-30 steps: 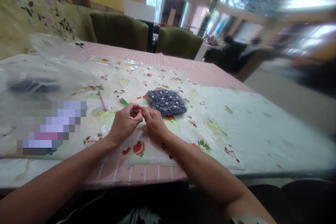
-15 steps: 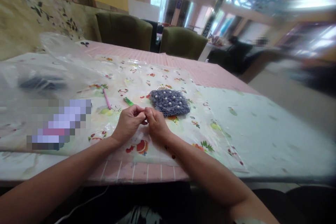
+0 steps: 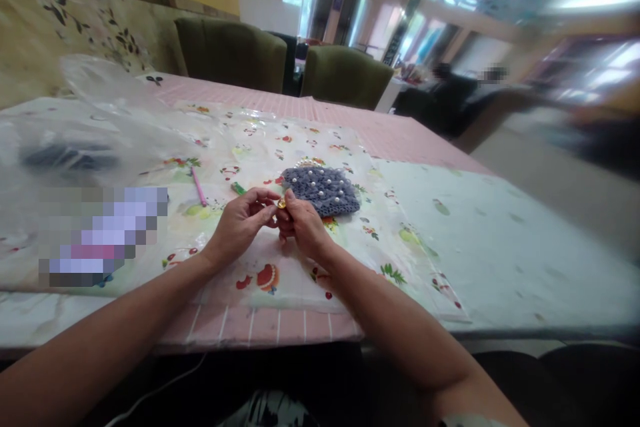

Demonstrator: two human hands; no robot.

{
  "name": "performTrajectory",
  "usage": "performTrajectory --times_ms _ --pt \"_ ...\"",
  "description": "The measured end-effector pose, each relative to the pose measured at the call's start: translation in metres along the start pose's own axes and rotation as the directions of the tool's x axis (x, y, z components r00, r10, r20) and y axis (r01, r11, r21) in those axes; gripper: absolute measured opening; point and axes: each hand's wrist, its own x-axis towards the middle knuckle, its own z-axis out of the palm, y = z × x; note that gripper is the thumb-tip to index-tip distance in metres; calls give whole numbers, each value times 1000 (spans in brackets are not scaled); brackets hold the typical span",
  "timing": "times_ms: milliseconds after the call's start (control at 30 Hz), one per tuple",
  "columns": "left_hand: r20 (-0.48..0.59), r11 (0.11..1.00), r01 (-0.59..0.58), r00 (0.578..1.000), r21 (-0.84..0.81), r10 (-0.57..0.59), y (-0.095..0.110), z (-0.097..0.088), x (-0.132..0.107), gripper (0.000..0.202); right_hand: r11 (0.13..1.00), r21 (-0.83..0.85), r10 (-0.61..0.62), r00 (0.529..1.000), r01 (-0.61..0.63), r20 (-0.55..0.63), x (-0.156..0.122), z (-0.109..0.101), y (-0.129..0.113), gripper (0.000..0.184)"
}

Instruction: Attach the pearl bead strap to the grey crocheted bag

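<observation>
Both hands meet over the flowered plastic sheet, in front of a grey-blue crocheted purse dotted with white pearl beads. My right hand pinches a small round gold-coloured piece between thumb and fingers; its exact kind is too small to tell. My left hand is closed, its thumb and fingertips bent around the left edge of that same piece. Just behind my left hand lies a green object, partly hidden by the fingers. A pink crochet hook or stick rests farther left.
Clear plastic bags with something dark inside cover the left of the table. A pixelated, phone-like object lies at the near left. Small black scissors sit at the far left. Green chairs stand behind the table.
My hands have parted slightly and turned, so the gold-coloured piece between the fingertips now shows. The whole view has shifted a little; the purse stays on the sheet.
</observation>
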Motion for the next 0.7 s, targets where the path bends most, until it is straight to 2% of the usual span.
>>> performTrajectory --times_ms 233,333,500,700 --pt "-36 994 -36 999 104 40 0 -3 0 22 997 33 65 995 -67 77 2 -2 1 63" --pt "-7 976 -109 994 190 112 0 -7 3 19 992 39 113 988 -118 100 1 -2 -1 63" --pt "67 870 -290 955 399 288 0 -13 6 15 986 38 157 980 -163 122 1 -3 -5 61" --pt "163 742 -393 916 543 366 3 -15 6 17 980 -10 196 972 -197 127 1 -3 -7 61"
